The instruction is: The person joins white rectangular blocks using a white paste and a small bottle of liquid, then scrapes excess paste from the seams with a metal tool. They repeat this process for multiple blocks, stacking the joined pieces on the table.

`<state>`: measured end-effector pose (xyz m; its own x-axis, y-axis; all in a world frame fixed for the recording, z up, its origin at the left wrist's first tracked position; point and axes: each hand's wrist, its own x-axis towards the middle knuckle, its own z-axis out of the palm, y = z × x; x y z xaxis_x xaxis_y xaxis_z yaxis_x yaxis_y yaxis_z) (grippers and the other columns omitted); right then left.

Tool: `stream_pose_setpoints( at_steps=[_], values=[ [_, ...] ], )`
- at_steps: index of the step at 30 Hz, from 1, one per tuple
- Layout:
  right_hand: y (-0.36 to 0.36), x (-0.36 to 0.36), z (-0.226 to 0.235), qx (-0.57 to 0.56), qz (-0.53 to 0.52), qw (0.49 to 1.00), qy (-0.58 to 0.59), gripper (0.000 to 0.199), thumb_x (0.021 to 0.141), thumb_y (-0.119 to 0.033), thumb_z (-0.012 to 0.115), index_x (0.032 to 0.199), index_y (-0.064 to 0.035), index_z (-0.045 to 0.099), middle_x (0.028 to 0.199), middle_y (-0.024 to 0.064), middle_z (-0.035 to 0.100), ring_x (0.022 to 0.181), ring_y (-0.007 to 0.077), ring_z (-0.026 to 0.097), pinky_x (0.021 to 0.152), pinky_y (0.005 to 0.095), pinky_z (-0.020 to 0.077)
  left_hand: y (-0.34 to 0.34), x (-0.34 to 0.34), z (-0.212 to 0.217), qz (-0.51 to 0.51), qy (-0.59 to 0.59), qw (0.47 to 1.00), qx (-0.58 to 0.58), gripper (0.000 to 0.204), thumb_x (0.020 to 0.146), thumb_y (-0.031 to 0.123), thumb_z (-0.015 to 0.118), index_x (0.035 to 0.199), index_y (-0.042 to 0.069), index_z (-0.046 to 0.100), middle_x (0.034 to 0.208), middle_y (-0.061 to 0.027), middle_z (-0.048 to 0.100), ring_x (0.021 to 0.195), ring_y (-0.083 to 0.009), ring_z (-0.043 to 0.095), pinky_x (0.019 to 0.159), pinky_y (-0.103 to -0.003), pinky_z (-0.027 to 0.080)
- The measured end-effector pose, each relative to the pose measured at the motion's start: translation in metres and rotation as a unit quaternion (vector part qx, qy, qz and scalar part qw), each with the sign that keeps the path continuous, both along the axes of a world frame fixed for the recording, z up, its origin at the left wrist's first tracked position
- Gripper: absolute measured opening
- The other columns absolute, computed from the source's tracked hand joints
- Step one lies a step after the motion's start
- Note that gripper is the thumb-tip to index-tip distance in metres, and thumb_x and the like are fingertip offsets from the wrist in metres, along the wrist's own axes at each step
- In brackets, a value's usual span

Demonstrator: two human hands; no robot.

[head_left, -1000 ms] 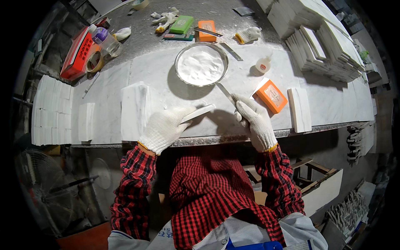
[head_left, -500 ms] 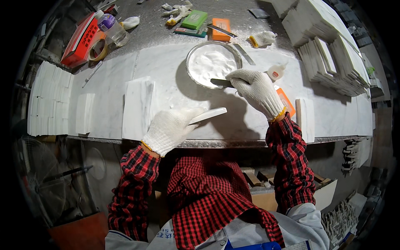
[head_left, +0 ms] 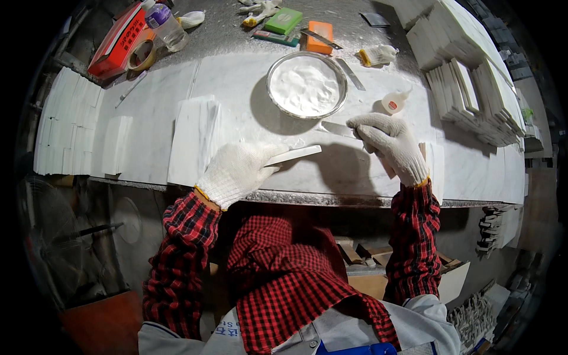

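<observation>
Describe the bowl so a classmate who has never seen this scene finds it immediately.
Start at the long pale table. Beyond the gloved left hand and right hand sits the wide, round bowl. Its open, white-filled top sets it apart from the flat blade and small bottle nearby.

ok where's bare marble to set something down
Between the pen and metal bowl, and in front of the right tile stack, marble lies bare; behind the bowl, the green box, orange box and a glove crowd together.
</observation>
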<state>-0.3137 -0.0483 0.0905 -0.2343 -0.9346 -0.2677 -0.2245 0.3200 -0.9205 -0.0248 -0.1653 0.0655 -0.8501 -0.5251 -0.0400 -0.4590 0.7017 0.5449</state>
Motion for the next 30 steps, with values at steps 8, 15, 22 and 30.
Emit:
stream_pose_setpoints(
  at_steps=[8, 15, 22, 30],
  values=[
    [0.008, -0.001, 0.003, -0.015, 0.063, 0.997, 0.048, 0.025, 0.095, -0.013, 0.064, 0.115, -0.0015, 0.074, 0.082, 0.0011, 0.068, 0.067, 0.0066, 0.057, 0.063, 0.0236, 0.0484, -0.001, 0.000, -0.003, -0.002, -0.015, 1.000, -0.016, 0.035, 0.089, 0.024, 0.070, 0.124, 0.016, 0.070, 0.106, -0.0131, 0.073, 0.090, -0.0336, 0.070, 0.077, -0.041, 0.057],
    [0.014, 0.007, 0.003, -0.029, 0.060, 0.996, 0.064, 0.026, 0.095, -0.011, 0.064, 0.118, -0.0032, 0.073, 0.085, 0.0023, 0.071, 0.069, 0.0068, 0.059, 0.066, 0.0240, 0.0506, -0.002, 0.001, -0.006, -0.013, -0.004, 0.999, -0.035, 0.035, 0.089, 0.025, 0.070, 0.124, 0.017, 0.070, 0.105, -0.0138, 0.073, 0.090, -0.0337, 0.070, 0.077, -0.040, 0.057],
    [0.014, 0.008, 0.001, -0.044, 0.057, 0.995, 0.071, 0.026, 0.095, -0.010, 0.065, 0.119, -0.0035, 0.073, 0.083, 0.0018, 0.070, 0.069, 0.0066, 0.059, 0.066, 0.0237, 0.0506, -0.002, 0.002, -0.004, -0.013, 0.002, 0.999, -0.034, 0.037, 0.088, 0.022, 0.070, 0.125, 0.018, 0.070, 0.105, -0.0134, 0.073, 0.089, -0.0334, 0.070, 0.077, -0.041, 0.057],
    [-0.019, 0.001, -0.007, -0.094, -0.019, 0.992, 0.087, 0.023, 0.096, -0.015, 0.065, 0.113, -0.0039, 0.075, 0.076, 0.0007, 0.067, 0.067, 0.0059, 0.059, 0.060, 0.0230, 0.0464, 0.000, -0.002, -0.009, -0.013, 0.051, 0.998, -0.018, 0.040, 0.087, 0.020, 0.070, 0.127, 0.020, 0.069, 0.106, -0.0123, 0.073, 0.089, -0.0328, 0.070, 0.077, -0.040, 0.057]
  ],
)
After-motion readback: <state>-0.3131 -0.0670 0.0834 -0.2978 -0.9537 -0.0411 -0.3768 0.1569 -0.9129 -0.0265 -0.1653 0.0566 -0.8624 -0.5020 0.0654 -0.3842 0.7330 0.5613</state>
